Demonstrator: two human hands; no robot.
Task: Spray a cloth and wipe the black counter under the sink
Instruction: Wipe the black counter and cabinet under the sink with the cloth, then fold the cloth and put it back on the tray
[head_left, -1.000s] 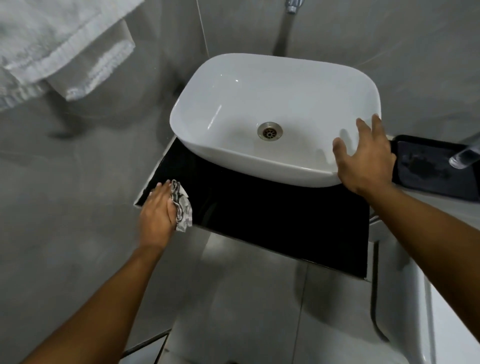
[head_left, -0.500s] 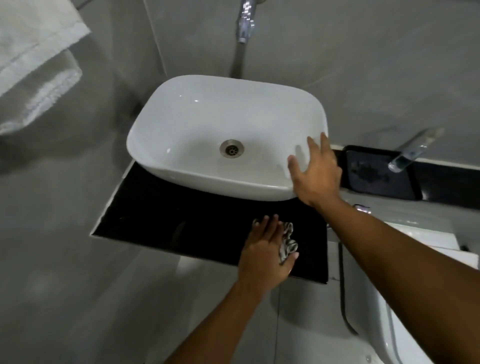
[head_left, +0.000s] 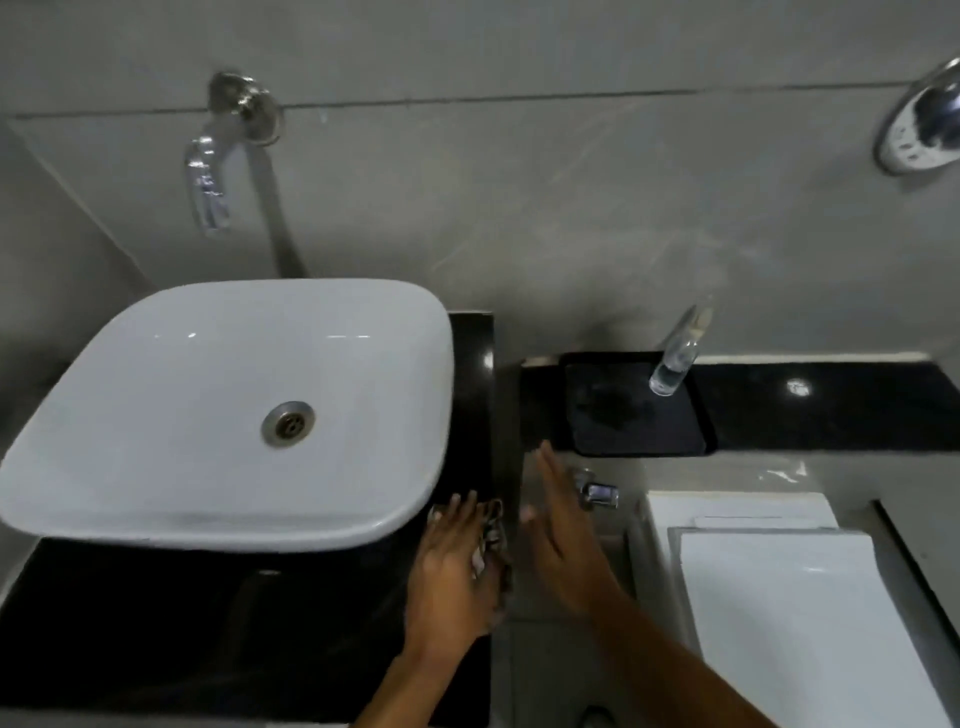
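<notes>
Cloth (head_left: 488, 545): it is lying crumpled on the black counter (head_left: 208, 623) at the counter's right edge, just beside the white sink (head_left: 223, 405). Your left hand (head_left: 452, 577) is pressing flat on it, fingers extended, pinning rather than clutching it. Your right hand (head_left: 566, 540) is hovering just right of the counter, open, fingers spread, holding nothing. Further right, a clear spray bottle (head_left: 675, 358) is standing on a black tray (head_left: 623, 410), well apart from both hands.
</notes>
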